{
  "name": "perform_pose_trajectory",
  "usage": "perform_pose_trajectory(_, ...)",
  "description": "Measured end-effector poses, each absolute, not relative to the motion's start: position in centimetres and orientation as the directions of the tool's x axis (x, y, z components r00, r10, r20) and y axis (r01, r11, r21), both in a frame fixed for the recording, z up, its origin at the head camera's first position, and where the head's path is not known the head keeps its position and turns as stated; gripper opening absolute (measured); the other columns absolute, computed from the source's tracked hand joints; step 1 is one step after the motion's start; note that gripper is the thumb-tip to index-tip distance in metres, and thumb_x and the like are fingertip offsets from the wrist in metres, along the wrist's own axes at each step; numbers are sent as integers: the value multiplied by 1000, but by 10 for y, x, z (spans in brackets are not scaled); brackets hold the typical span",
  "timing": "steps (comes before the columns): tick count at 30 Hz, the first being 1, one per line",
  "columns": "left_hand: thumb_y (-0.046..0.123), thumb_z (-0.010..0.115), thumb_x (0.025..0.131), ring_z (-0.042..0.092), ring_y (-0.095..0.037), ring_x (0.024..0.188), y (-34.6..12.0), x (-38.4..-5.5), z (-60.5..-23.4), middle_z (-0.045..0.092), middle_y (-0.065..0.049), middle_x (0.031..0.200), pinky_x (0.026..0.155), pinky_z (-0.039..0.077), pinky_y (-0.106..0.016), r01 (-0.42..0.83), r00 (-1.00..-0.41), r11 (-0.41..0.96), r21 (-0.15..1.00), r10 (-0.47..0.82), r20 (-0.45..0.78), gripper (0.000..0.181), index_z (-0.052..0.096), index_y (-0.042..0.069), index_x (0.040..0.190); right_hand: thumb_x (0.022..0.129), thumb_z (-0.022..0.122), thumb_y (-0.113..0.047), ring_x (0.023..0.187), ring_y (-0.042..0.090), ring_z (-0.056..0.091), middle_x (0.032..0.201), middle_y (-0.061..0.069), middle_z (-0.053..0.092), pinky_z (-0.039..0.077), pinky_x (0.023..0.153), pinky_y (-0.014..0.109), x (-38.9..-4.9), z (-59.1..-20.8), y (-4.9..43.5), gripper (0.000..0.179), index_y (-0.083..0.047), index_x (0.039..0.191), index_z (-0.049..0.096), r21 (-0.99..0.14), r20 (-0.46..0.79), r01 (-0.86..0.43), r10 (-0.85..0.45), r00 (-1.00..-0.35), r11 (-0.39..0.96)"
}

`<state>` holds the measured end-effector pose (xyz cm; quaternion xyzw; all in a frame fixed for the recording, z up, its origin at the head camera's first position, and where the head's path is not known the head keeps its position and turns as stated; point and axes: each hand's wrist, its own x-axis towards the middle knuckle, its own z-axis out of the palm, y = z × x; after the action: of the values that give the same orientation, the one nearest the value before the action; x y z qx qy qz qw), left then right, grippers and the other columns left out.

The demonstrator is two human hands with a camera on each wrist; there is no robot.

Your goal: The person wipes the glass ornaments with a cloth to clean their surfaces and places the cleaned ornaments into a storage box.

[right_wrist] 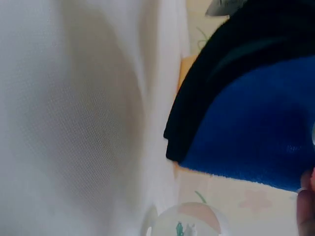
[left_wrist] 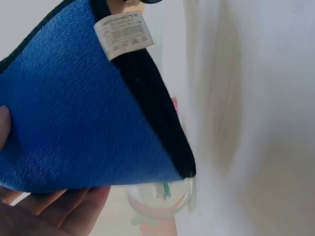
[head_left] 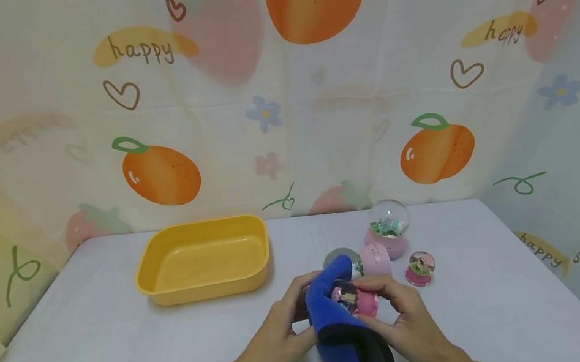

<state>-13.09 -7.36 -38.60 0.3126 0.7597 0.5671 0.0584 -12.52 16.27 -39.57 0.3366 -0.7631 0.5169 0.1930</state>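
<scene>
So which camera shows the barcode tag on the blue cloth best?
The left wrist view: the barcode tag faces the camera, its print visible on the blue cloth. The head and right wrist views each show only a scrap at the frame edge, probably this tag.

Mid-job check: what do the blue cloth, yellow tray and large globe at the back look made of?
Blue cloth: soft, matte fabric, likely synthetic, showing a fuzzy nap. Yellow tray: probably moulded plastic, with smooth rounded walls and a faint sheen. Large globe: a glossy see-through dome, glass or plastic; its opaque pink base may be resin.
</scene>
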Motion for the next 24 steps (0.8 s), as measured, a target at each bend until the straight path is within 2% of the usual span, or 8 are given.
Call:
perform_pose_trajectory(4, 16, 65, 96, 65, -15, 114, -72, -130, -388, 66, -8, 130, 94, 55, -28, 516, -778, 140, 845, 490, 394, 53, 42, 20, 143, 82, 72, 10, 100, 5, 64, 114, 16, 65, 54, 87, 17, -125, -395, 162, 46, -2, 124, 57, -681, 608, -689, -332, -721, 248)
perform_pose_trajectory(9, 2, 67, 90, 70, -13, 102, -69, -129, -390, 71, -12, 121, 83, 59, -28, 594, -772, 157, 789, 388, 504, 47, 55, 12, 134, 88, 70, 1, 93, 10, 66, 115, 11, 63, 57, 83, 23, -125, -393, 162, 38, -5, 122, 54, -772, 500, -576, -303, -811, 267)
perform_pose_trajectory(12, -3, 68, 87, 72, -13, 96, -69, -129, -390, 72, -13, 117, 79, 59, -25, 597, -783, 185, 781, 348, 516, 45, 60, 9, 130, 90, 68, -3, 98, 10, 66, 116, 10, 63, 55, 88, 22, -126, -391, 163, 36, -6, 122, 52, -809, 426, -513, -317, -848, 287)
perform_pose_trajectory(17, -3, 67, 88, 72, -14, 97, -68, -128, -390, 72, -12, 119, 79, 59, -25, 576, -802, 204, 792, 330, 498, 44, 62, 11, 129, 94, 65, -9, 109, 10, 62, 122, 9, 60, 51, 96, 21, -125, -387, 166, 36, -7, 125, 47, -838, 320, -444, -372, -871, 319)
perform_pose_trajectory(21, 0, 67, 89, 70, -15, 103, -68, -128, -390, 69, -11, 126, 84, 58, -25, 566, -809, 201, 800, 325, 490, 47, 59, 14, 133, 92, 69, -11, 106, 10, 63, 121, 10, 59, 52, 96, 20, -124, -385, 168, 42, -4, 126, 47, -834, 320, -448, -378, -869, 323)
perform_pose_trajectory(24, 1, 68, 89, 69, -15, 107, -67, -129, -391, 67, -11, 129, 87, 57, -26, 572, -802, 189, 798, 330, 497, 49, 56, 14, 135, 88, 73, -6, 98, 8, 65, 116, 10, 60, 54, 90, 20, -125, -385, 169, 43, -2, 124, 50, -826, 372, -481, -356, -857, 295)
